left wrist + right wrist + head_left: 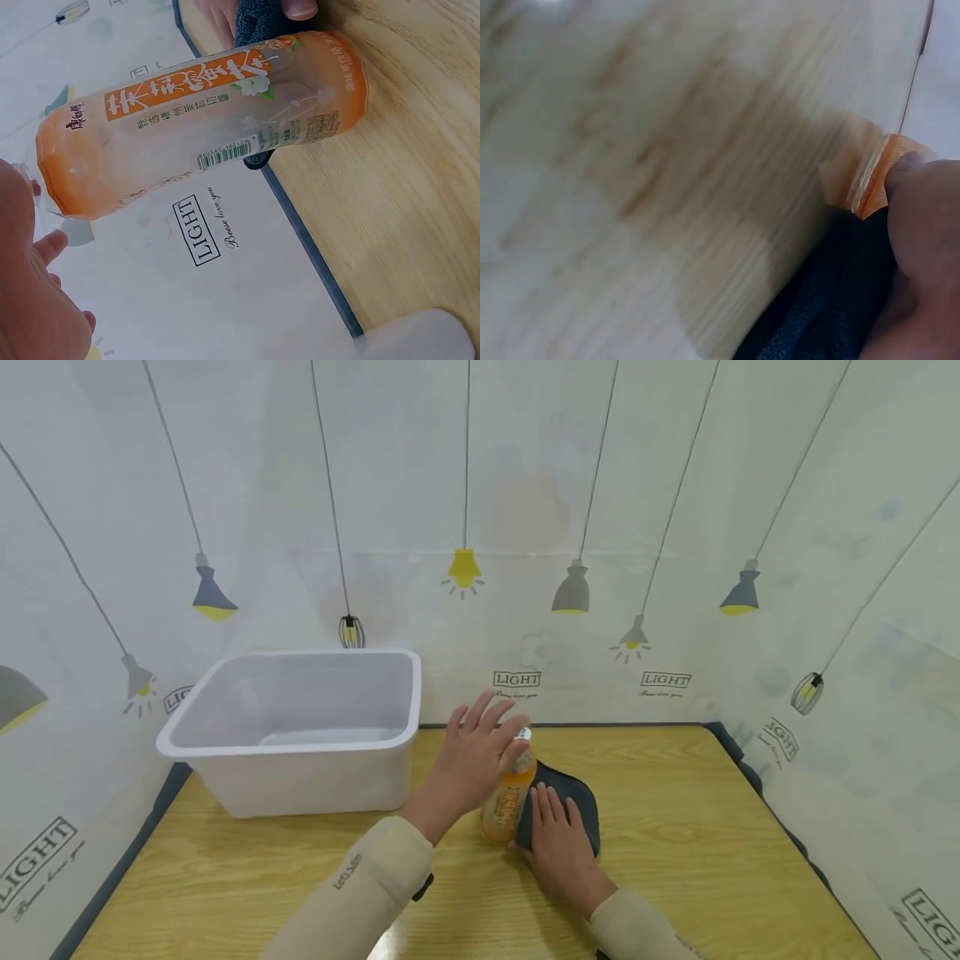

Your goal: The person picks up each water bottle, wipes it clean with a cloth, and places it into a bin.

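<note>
A bottle of orange drink (504,806) with an orange label stands on the table in the head view. My left hand (476,752) is at its top, thumb and forefinger about the cap (522,735), the other fingers raised. The left wrist view shows the label of the bottle (202,124) with white Chinese characters, and part of the left hand (37,277) by the neck. My right hand (561,852) rests with straight fingers on a dark folded cloth (581,802) beside the bottle. In the right wrist view, the right thumb (906,169) is against the bottle's base (877,176).
A deep white plastic tub (300,785) stands at the back left of the wooden table (675,827). A pale wall covering (420,485) printed with hanging lamps closes off the back and both sides.
</note>
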A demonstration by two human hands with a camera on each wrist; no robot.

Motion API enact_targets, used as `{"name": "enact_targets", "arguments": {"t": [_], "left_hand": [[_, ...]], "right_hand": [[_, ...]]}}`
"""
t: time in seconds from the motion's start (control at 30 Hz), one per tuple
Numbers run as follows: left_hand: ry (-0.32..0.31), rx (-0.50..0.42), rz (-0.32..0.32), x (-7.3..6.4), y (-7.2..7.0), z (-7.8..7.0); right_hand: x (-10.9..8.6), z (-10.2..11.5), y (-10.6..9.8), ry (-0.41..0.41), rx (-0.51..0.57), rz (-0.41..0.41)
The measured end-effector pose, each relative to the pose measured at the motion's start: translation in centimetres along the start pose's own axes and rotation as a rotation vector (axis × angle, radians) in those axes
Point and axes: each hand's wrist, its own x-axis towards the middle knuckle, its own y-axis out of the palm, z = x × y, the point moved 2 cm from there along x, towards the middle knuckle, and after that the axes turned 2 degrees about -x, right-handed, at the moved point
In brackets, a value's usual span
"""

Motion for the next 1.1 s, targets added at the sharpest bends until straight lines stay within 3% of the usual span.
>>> {"name": "enact_targets", "arguments": {"t": [0.1,0.33,0.4,0.6,0.73,0.9,1.1], "left_hand": [[-0.015,0.004,-0.005,-0.1,-0.2,0.0],[-0.023,-0.007,0.001,-0.2,-0.3,0.1],[-0.023,-0.006,-0.003,-0.2,-0.2,0.1],[-0.024,-0.022,-0.022,-0.3,-0.1,0.2],[-0.024,-0.031,-0.024,-0.3,-0.1,0.3],[-0.033,-0.026,-0.006,-0.2,0.0,0.3],[-0.036,-0.014,0.007,-0.2,-0.1,0.1]], "right_hand": [[0.1,-0.1,0.0,0.001,0.011,0.003],[0.3,-0.2,-0.5,0.036,0.185,0.05],[0.2,-0.2,-0.8,0.051,0.29,0.039],[0.0,-0.2,-2.1,0.087,0.744,-0.089],[0.3,-0.2,-3.6,0.062,0.915,-0.157],[0.9,-0.4,-5.5,0.03,1.017,-0.22],[1.2,-1.0,-7.3,0.06,1.016,-0.244]]}}
